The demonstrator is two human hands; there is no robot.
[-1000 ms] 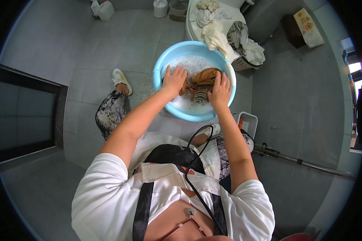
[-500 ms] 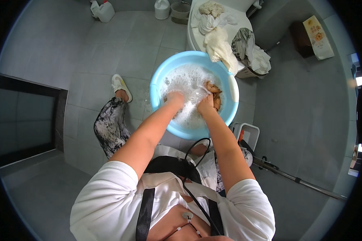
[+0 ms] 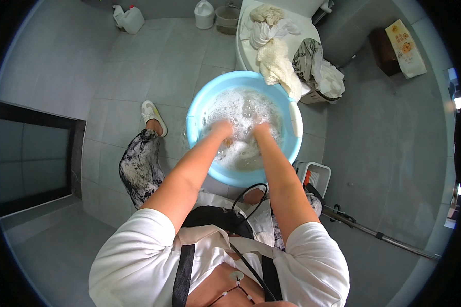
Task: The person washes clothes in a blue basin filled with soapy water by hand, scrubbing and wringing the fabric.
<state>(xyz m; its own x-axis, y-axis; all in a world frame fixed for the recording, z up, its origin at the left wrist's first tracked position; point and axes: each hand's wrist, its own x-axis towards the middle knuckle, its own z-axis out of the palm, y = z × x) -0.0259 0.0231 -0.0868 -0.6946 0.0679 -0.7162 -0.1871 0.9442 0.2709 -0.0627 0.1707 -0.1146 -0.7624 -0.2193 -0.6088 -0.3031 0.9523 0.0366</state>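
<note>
A light-blue plastic basin (image 3: 193, 124) full of foamy, cloudy water (image 3: 243, 105) stands on the floor in front of me. Both hands are in the suds. My left hand (image 3: 222, 128) dips into the left half, blurred, its fingers under the foam. A small patch of brown cloth (image 3: 228, 143) shows just below it; whether the hand grips it I cannot see. My right hand (image 3: 262, 129) is sunk in the foam right of the middle, fingers also hidden and smeared by motion.
Cream and white cloths (image 3: 277, 61) lie on the toilet lid (image 3: 247, 50), one hanging over the basin's rim. Beside it is a bin (image 3: 317, 96) heaped with bags. White jugs (image 3: 204, 14) and a small bucket (image 3: 227, 18) stand behind; a mop pole (image 3: 394, 240) lies at right.
The brown cloth at the right of the basin has gone under the water, with only a bit showing near my left hand. My right hand has shifted slightly farther away from me.
</note>
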